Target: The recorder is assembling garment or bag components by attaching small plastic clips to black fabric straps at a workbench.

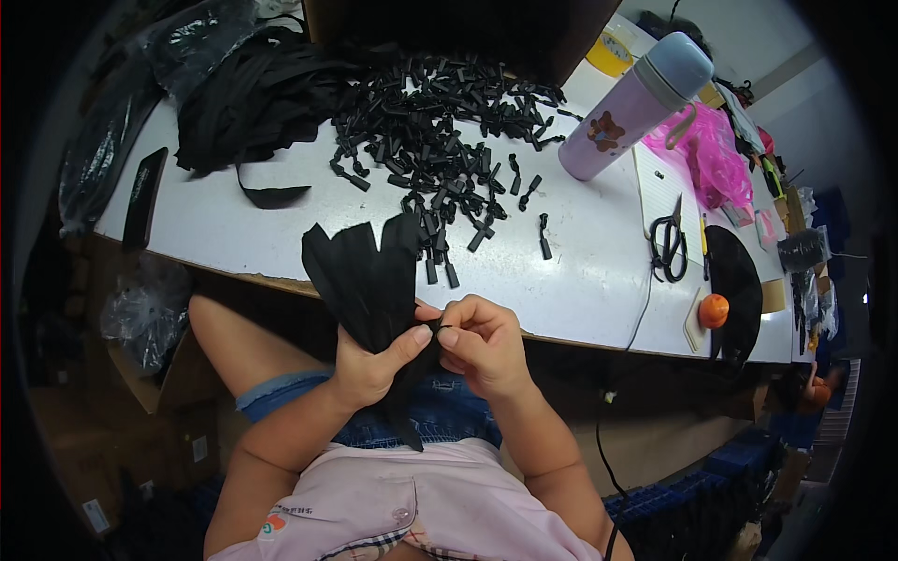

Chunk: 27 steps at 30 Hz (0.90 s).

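Observation:
My left hand is closed round a bundle of black zipper strips. The strips fan out above it over the table's front edge, and their lower ends hang below it over my lap. My right hand meets the left thumb at one strip's end, its thumb and forefinger pinched on a small black piece that looks like a zipper slider. The fingers partly hide that piece. Just beyond my hands, many black zipper sliders with long pulls lie in a loose heap on the white table.
More black strips are piled at the back left, near clear plastic bags. A flat black bar lies at the left edge. To the right are a lilac bottle, scissors, an orange round object and a pink bag.

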Motion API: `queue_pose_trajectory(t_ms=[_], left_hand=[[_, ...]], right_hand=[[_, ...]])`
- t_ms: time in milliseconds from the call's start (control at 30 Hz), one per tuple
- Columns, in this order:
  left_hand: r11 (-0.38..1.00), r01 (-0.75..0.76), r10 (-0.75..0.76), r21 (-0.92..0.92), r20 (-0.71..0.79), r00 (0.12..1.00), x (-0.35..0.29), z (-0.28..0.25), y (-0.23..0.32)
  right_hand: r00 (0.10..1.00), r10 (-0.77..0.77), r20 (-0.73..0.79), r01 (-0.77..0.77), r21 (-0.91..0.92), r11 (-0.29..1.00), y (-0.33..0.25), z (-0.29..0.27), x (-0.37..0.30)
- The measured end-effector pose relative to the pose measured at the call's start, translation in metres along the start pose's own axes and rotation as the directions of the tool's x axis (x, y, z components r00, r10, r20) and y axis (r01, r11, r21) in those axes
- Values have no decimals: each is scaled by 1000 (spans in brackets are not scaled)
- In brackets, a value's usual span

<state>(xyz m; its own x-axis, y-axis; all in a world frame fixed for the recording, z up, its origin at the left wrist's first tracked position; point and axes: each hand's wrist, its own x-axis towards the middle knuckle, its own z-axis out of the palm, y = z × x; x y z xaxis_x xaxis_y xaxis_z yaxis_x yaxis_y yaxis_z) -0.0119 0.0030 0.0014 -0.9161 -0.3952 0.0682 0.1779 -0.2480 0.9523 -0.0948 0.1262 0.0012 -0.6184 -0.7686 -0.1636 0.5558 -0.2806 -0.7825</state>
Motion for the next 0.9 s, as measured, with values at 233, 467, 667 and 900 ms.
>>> queue_pose_trajectory(t_ms=[233, 467, 667, 900], left_hand=[[999, -35, 36, 34, -28, 999, 1, 8, 2], [993, -65, 71, 103, -59, 996, 0, 9, -1], [976, -113, 118, 188, -17, 993, -1, 5, 4], [974, -106, 97, 200, 55, 994, -3, -1, 3]], right_hand=[[937, -339, -86, 306, -265, 914, 14, 9, -1], [774, -633, 38, 515, -619, 593, 27, 7, 2], [924, -378, 57, 369, -393, 842, 20, 5, -1], [965, -260, 37, 258, -305, 917, 22, 2, -7]])
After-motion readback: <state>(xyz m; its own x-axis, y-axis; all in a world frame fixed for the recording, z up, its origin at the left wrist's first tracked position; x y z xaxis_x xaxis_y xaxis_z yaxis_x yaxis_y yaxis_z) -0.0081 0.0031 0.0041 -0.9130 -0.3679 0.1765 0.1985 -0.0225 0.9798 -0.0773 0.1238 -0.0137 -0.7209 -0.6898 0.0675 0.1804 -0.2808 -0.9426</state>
